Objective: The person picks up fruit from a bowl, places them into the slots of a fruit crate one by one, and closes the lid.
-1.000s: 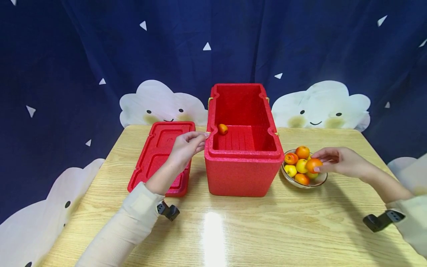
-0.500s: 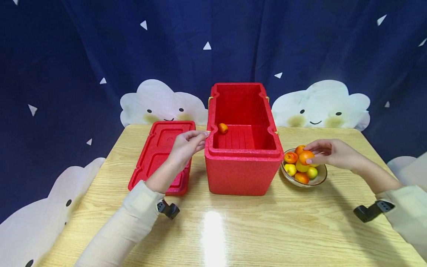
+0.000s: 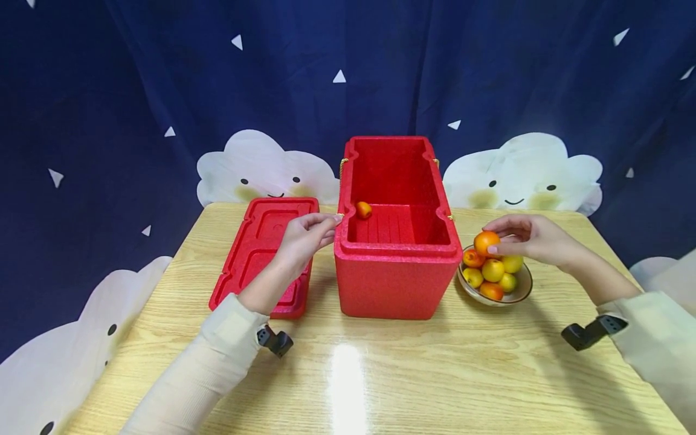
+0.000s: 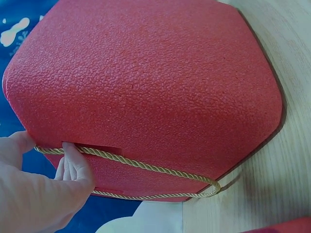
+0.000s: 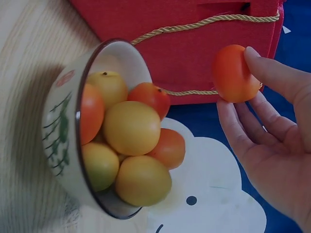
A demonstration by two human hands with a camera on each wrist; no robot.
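A red foam box (image 3: 398,284) stands open on the table, one orange-yellow fruit (image 3: 363,210) inside near its left wall. My left hand (image 3: 304,238) grips the box's left rim beside a gold rope handle (image 4: 146,166); in the left wrist view the thumb is at the rim and fingertips touch the wall by the rope. Between thumb and fingers my right hand (image 3: 538,241) pinches a smooth round orange fruit (image 5: 233,73). It is held above the far side of a ceramic bowl (image 5: 60,128), which holds several yellow (image 5: 132,127) and orange fruits (image 5: 167,148).
The red lid (image 3: 261,241) lies on the table left of the box. The bowl stands close to the box's right side. A wooden table (image 3: 413,374) reaches back to a dark blue curtain (image 3: 283,72) with cloud faces.
My right hand has moved left and slightly farther back with the orange fruit, uncovering more fruits in the bowl. The left hand and the box have stayed in place.
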